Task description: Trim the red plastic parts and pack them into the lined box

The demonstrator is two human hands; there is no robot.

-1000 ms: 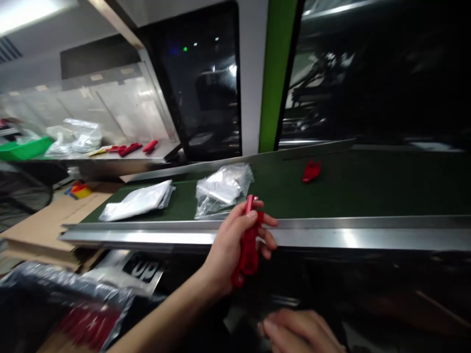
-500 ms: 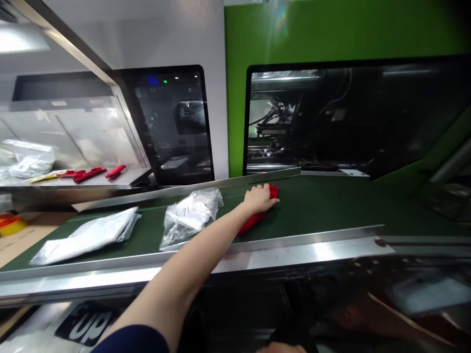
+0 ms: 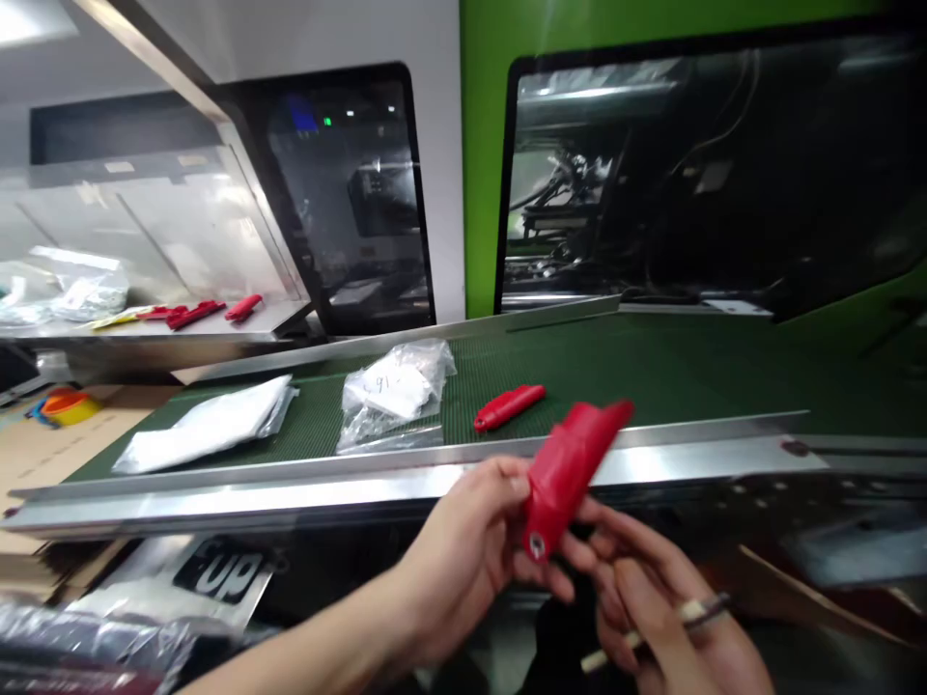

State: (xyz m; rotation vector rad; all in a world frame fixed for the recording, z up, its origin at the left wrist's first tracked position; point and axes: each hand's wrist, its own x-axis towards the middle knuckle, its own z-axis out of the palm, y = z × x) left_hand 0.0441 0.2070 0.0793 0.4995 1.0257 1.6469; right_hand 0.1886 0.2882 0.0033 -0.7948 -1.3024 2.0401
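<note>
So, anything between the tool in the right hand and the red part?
Only the fingers of the right hand, lying between the cream-handled tool and the red plastic part in the left hand.

Through the head camera I saw the person's left hand (image 3: 463, 555) gripping a glossy red moulded plastic part (image 3: 569, 478) by its lower end. The part was tilted, its narrower tip leaning up and to the right, and a small pale-rimmed hole showed near the bottom. The right hand (image 3: 652, 608) sat just beside it, with its fingers (image 3: 598, 516) reaching up against the part's underside. Those fingers also pinched a slim cream-coloured tool (image 3: 637, 639), which lay crosswise and had a darker far end.
</note>
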